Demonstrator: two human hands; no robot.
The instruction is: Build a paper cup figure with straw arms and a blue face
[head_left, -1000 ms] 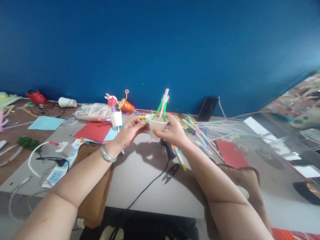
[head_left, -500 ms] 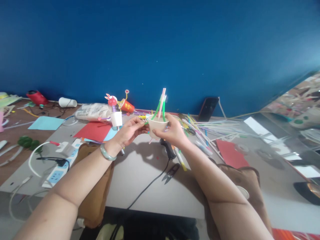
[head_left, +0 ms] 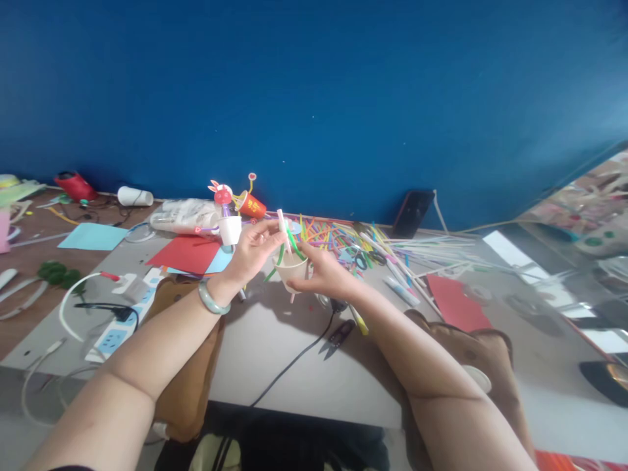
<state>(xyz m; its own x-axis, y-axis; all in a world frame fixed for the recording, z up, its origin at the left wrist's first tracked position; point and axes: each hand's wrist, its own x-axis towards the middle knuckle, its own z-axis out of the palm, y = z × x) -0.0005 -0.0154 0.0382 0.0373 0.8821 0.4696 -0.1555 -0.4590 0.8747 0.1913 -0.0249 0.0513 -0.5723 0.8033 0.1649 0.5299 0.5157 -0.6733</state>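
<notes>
A white paper cup [head_left: 288,275] is held above the table, tilted a little, with my right hand [head_left: 321,273] closed around its right side. Green bendy strips [head_left: 293,244] stick up from inside it and one hangs over the left of the rim. A pale pink straw [head_left: 281,221] rises through the cup, and a pink tip shows underneath. The fingers of my left hand [head_left: 255,250] are closed at the upper part of this straw. Just behind my left hand stands a small white cup figure [head_left: 229,230] with a red head.
Colourful strips and straws [head_left: 333,234] lie heaped along the wall. Snips [head_left: 339,335] and a black cord [head_left: 294,363] lie in front of my hands. A power strip [head_left: 118,330] and red paper [head_left: 184,254] are on the left; a phone [head_left: 413,213] leans at the back.
The cup has moved left and down and now tilts. My left hand has shifted from beside the cup's rim up to the pink straw. My right hand still grips the cup.
</notes>
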